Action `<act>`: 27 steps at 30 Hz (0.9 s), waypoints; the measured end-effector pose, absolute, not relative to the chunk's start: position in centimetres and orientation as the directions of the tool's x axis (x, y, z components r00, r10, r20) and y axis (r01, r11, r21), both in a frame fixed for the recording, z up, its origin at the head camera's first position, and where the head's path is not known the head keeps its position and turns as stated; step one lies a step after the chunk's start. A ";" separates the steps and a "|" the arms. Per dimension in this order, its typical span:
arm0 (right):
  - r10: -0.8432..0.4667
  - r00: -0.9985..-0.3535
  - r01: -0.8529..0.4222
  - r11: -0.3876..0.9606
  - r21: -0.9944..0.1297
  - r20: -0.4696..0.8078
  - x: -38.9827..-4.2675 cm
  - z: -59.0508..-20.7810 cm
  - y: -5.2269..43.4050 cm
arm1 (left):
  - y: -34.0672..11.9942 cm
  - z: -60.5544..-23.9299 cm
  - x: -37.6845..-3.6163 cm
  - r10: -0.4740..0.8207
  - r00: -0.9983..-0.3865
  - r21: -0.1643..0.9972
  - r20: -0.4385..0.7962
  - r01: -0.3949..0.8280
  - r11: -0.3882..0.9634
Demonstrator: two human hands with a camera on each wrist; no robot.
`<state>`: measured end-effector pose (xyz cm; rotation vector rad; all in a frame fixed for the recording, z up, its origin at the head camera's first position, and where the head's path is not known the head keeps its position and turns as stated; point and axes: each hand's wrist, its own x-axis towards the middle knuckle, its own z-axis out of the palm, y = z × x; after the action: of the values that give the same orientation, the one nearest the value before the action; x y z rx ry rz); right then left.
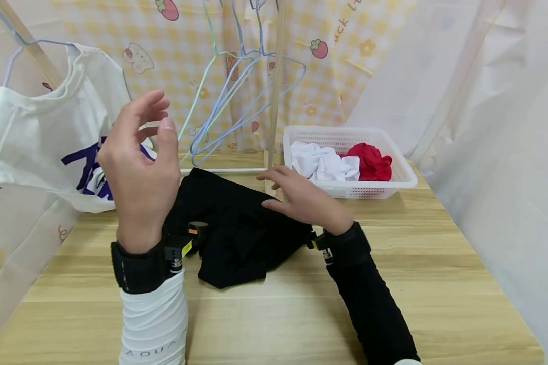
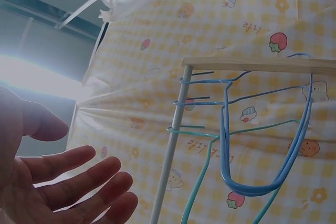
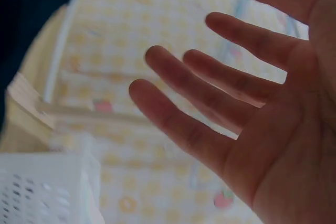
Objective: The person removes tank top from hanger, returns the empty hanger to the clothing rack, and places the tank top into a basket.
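In the head view my left hand (image 1: 139,152) is raised in the air, its fingers loosely bent and holding nothing. Behind it on the left, a white T-shirt (image 1: 36,137) with a dark purple print hangs from a blue hanger (image 1: 11,66). My right hand (image 1: 301,197) hovers over the right part of a crumpled black garment (image 1: 237,223) on the table, its fingers spread and grasping nothing. Whether any fingertip touches the cloth I cannot tell. In the wrist views both the left palm (image 2: 63,192) and the right palm (image 3: 283,140) show bare.
Several blue and green hangers (image 2: 252,187) hang on a rack with a wooden post (image 1: 276,86). A white perforated basket (image 1: 347,191) at the back right holds white cloth (image 1: 321,161) and red cloth (image 1: 370,162). Everything stands on a wood-grain table (image 1: 420,284).
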<state>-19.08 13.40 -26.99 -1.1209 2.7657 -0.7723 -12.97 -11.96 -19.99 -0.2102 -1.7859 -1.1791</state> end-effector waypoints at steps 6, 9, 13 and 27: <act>-0.746 -0.666 -0.695 0.609 -0.381 0.022 -19.4 -28.2 10.4 | -12.1 -19.9 -13.1 -0.334 -0.550 0.637 0.766 0.577 0.511; -0.784 -0.619 -0.720 0.592 -0.361 -0.050 -20.1 -28.5 9.0 | -12.3 -19.9 -13.1 -0.324 -0.566 0.645 0.758 0.579 0.498; -0.823 -0.549 -0.763 0.565 -0.315 -0.145 -21.5 -29.7 7.1 | -12.7 -20.1 -13.2 -0.293 -0.571 0.632 0.767 0.592 0.500; -0.754 -0.489 -0.822 0.567 -0.059 -0.438 -24.5 -34.5 0.9 | -13.1 -19.8 -12.8 -0.330 -0.638 0.708 0.695 0.529 0.467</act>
<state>-24.49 0.93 -34.45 -1.2731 2.3860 0.2194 -12.85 -13.08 -19.83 -0.1669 -1.8711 -1.2826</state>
